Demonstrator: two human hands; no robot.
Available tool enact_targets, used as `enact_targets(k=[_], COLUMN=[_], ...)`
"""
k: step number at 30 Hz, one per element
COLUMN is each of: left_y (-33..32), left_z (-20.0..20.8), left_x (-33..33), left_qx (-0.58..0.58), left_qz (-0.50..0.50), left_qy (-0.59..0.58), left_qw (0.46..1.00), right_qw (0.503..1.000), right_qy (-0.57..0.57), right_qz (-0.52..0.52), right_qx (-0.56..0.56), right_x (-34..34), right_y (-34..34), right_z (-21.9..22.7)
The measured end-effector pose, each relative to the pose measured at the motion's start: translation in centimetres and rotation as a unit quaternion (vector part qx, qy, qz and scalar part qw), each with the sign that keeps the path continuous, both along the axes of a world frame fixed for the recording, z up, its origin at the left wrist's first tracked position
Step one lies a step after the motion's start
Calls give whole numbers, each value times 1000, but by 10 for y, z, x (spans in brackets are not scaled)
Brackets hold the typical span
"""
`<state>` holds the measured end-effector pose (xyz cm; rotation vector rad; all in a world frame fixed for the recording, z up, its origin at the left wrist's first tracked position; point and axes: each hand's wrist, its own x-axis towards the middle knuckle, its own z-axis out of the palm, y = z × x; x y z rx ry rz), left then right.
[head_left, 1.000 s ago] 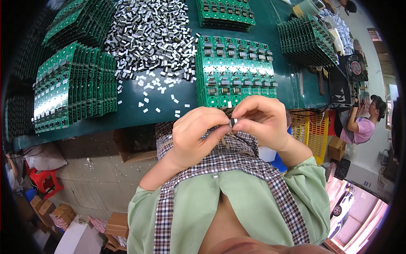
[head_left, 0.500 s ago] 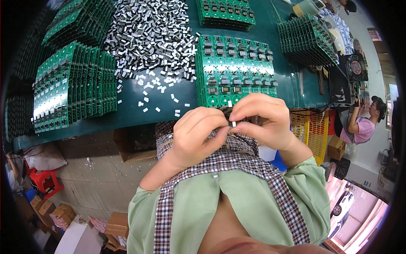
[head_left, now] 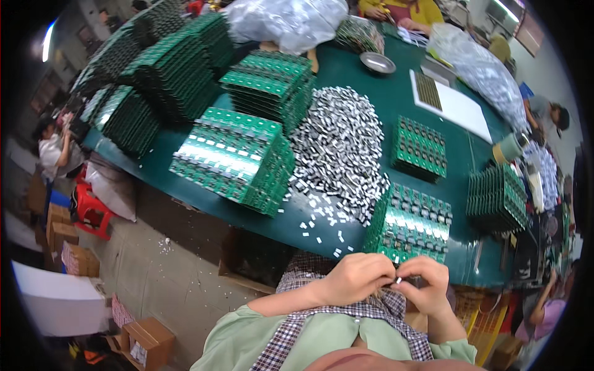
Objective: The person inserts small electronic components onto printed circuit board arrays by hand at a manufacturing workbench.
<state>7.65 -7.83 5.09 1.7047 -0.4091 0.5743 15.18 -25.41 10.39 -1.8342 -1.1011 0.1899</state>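
Note:
My right hand (head_left: pixel 427 281) pinches a small white-and-black block (head_left: pixel 399 281) between thumb and index finger, just off the table's near edge. My left hand (head_left: pixel 362 276) is closed right beside it, fingertips meeting those of the right; what it holds is hidden. Just beyond my hands lies a stack of green circuit boards (head_left: pixel 416 222) with rows of small components on top. To its left a big heap of similar white-and-black blocks (head_left: pixel 340 148) spreads over the table, with several loose ones scattered toward the near edge.
Tall stacks of circuit boards (head_left: pixel 229 157) stand left on the green table (head_left: pixel 247 221); smaller stacks (head_left: pixel 419 148) are right. Farther off are a metal bowl (head_left: pixel 377 63), a white foam sheet (head_left: pixel 458 111) and plastic bags (head_left: pixel 288 21). A red stool (head_left: pixel 91 207) and cartons (head_left: pixel 147 340) are on the floor.
The view has swung up and to the left, showing more of the table and people beyond. My hands stay together, pinching at the same small block near the table edge.

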Motion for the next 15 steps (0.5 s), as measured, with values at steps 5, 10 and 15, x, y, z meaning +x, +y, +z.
enact_targets(k=[5,10,15], left_y=[0,1,1], left_z=[6,4,8], left_x=[-6,0,3], left_qx=[5,23,-2], left_qz=[-21,-28,-15], left_qy=[-13,-17,4], left_qw=[1000,999,1000], right_qw=[998,998,997], right_qy=[-53,-56,-68], right_qz=[15,35,1], right_qx=[10,14,34], right_x=[-3,1,3], right_y=[-1,-1,3], right_z=[-2,-1,-5])
